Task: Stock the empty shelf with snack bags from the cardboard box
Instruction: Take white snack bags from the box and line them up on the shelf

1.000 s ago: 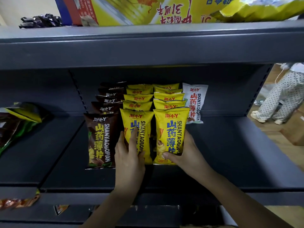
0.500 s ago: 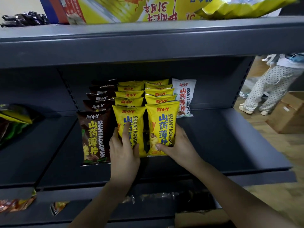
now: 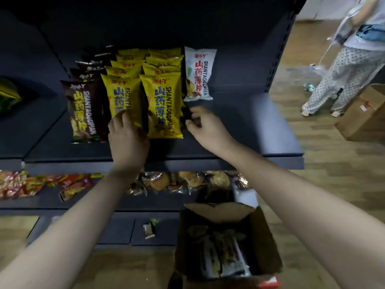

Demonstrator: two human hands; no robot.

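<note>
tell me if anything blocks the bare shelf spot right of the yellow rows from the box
Nothing visible does. The shelf is bare in front of the white bag, right of the front yellow bag. Only the right hand hovers at that spot's left edge. The cardboard box sits open on the floor below.

Yellow bags (image 3: 160,105), brown bag (image 3: 82,111), white bag (image 3: 199,75); dark-grey shelf (image 3: 250,126).

I read "SHANYAOBOPIAN" running down the front yellow snack bag (image 3: 161,107), the brown bag (image 3: 82,111) and the white bag (image 3: 199,74), each beside large Chinese characters; a small red logo ending in "Y" tops each. Other print is too blurred for me.
</note>
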